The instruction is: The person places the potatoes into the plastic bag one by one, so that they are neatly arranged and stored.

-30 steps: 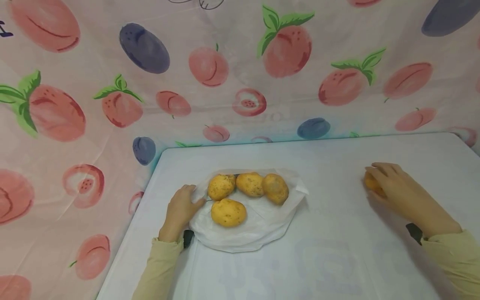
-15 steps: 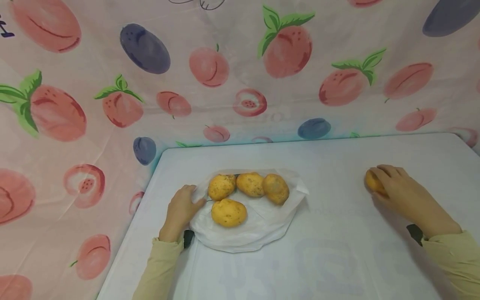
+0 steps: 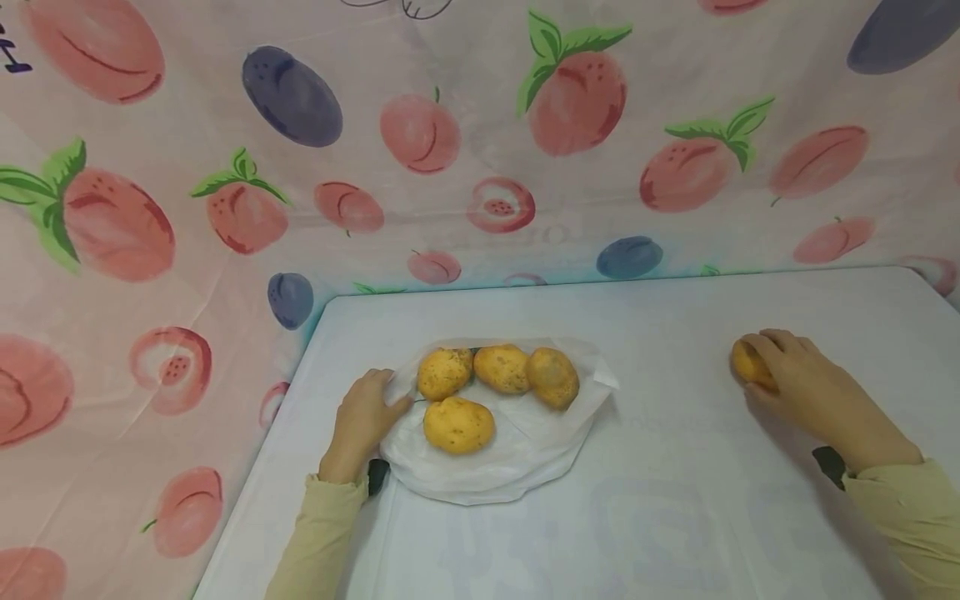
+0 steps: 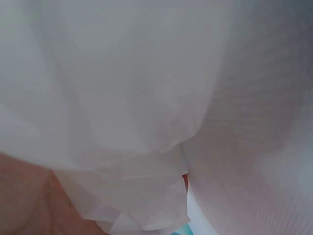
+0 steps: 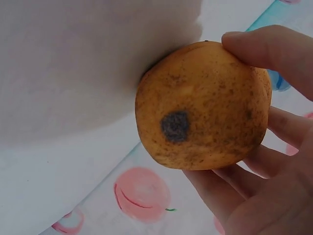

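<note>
At the left side of the table, my left hand (image 3: 365, 418) holds the edge of a white plastic bag (image 3: 480, 482). In the left wrist view the bag's film (image 4: 117, 88) covers most of the picture, and the fingertips are hidden. Several yellow-brown potatoes sit in the bag's opening, among them a front potato (image 3: 458, 426) and a right-hand potato (image 3: 552, 378). Far to the right of the bag, my right hand (image 3: 806, 387) grips a single potato (image 5: 200, 107), thumb on one side and fingers on the other. A dark round spot marks its skin, and it is close against the tabletop.
The white table (image 3: 660, 517) carries the bag and potatoes. Behind and to the left hangs a pink cloth (image 3: 450, 50) printed with fruit, meeting the table's far and left edges. A stretch of tabletop lies between the bag and my right hand.
My right hand has shifted very slightly to the right and towards me, showing more of the potato. The left hand, the bag and the potatoes in it have stayed in place.
</note>
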